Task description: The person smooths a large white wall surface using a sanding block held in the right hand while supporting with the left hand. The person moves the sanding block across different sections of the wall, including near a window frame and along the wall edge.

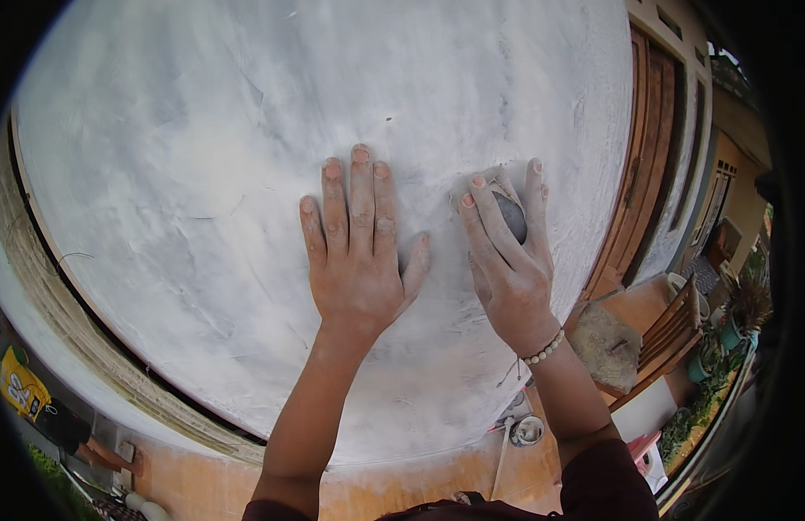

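**Two dusty hands on a white-grey wall, dark pad under the right**

Left hand [357,282] lay palm down on the wall [202,104], fingers straight and slightly spread, thumb out to the right; nothing visible in its grasp. Right hand [517,291], just to its right, was half curled over a dark grey pad [510,220], fingers parted around it, pressing it to the wall. Pad showed between the fingers; a pale, ragged-edged sheet [505,185] stuck out at its far side. Material of both: cannot tell. Pale dust coated both hands, thickest on the fingers.

Beaded bracelet [544,349] on the right wrist, thin cord ends hanging. Dark sleeves [611,482] at the near edge.

Wall surface was patchy, white over grey, with fine scratches and one dark speck [388,119] beyond the left hand. Rough ledge [81,321] ran along its left side.

Near right: open container [527,431] on the orange floor [202,486]. Right: wooden door frame [637,165], wooden chair [676,330], rough grey-brown slab [604,346] beside the chair, potted plants [745,304] farther right.

Near left: another person in a yellow top [22,386] and dark shorts, bare legs showing.
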`<state>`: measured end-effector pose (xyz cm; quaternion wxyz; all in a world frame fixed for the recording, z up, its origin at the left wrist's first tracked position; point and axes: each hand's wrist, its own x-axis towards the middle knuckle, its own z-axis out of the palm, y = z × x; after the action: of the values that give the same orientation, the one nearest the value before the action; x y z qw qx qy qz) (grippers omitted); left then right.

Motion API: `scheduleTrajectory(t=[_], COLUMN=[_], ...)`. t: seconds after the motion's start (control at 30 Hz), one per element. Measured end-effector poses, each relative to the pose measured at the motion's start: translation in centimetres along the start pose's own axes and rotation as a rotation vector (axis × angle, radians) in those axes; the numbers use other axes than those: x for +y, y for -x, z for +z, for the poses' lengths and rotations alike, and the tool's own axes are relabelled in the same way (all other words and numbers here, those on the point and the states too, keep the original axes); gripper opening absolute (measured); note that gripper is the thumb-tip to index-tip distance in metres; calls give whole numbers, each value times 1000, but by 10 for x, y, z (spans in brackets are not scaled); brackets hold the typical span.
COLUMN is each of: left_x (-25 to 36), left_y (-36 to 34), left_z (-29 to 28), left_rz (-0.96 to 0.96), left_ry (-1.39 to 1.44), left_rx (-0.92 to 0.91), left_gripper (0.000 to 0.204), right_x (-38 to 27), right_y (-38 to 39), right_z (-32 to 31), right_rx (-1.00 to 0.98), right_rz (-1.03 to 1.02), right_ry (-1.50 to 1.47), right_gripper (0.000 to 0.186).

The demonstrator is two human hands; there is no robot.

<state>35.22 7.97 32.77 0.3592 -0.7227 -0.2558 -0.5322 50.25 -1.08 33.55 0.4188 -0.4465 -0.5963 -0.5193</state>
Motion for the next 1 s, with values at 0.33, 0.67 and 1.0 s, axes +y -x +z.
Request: scheduleTrajectory(t=[0.33, 0.67, 1.0], left_x=[12, 11, 10], left_y=[12, 23, 23], left_z=[5, 5, 7], left_rz=[-66, -58, -35], left_ry=[71, 59, 56], left_rx=[15, -17, 30], left_gripper=[106, 116, 114], right_x=[8, -5, 7], right_y=[1, -16, 4], right_z=[9, -4, 3], right_rx=[-63, -97, -39], right_rz=[27, -45, 97], right_ry=[-136, -203, -76], right_gripper=[52, 45, 53])
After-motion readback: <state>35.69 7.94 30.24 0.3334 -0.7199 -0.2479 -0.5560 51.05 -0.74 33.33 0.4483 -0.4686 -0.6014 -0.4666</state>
